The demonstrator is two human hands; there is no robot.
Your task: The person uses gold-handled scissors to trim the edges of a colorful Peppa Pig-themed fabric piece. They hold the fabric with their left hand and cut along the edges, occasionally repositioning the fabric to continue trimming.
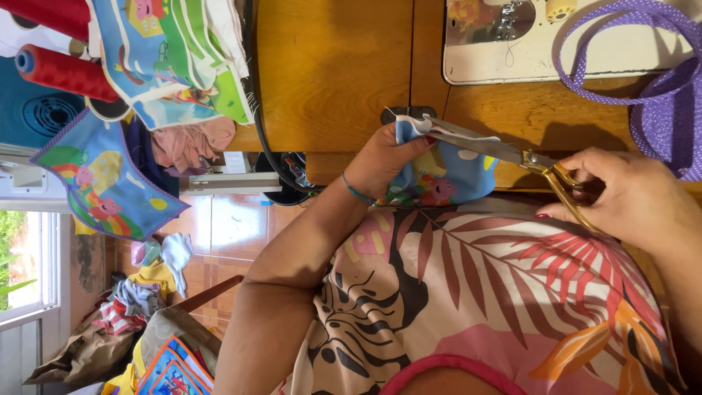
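My left hand (387, 157) pinches a small piece of blue fabric with a cartoon print (442, 179) and holds it up at the edge of the wooden table (329, 73). My right hand (632, 197) grips the gold handles of a pair of scissors (482, 144). The steel blades are closed over the fabric's white top edge, right by my left fingertips. A teal band circles my left wrist. My lap, in a leaf-print garment, lies below both hands.
A white sewing machine (512, 36) stands on the table, with a purple dotted bag and strap (662, 102) beside it. Red thread cones (62, 69) and more printed fabric pieces (175, 58) lie at the left. Fabric scraps (146, 285) are heaped on the tiled floor.
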